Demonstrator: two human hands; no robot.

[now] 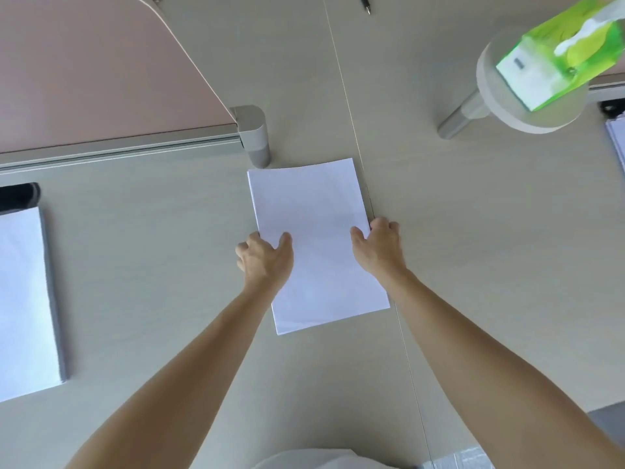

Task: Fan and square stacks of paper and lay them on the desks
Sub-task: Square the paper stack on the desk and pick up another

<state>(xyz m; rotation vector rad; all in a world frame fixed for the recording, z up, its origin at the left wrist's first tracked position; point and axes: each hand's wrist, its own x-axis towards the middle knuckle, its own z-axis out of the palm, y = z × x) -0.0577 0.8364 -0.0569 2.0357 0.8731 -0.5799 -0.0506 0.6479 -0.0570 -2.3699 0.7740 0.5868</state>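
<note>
Between the left hand (265, 260) and right hand (378, 247) I saw the paper stack (318, 204) flat on the bench (152, 248), both hands gripping its sides.

Two pale desks (490, 231) sit side by side, and a thin seam (351, 106) runs between them. A pink divider panel (94, 69) with a silver frame (118, 150) stands at the top left, ending in a round silver post (255, 137). At the top right a round pale shelf (487, 79) on a silver arm (460, 116) holds a green tissue pack (554, 55). A pen (365, 3) lies far back. The light is soft and even.
</note>
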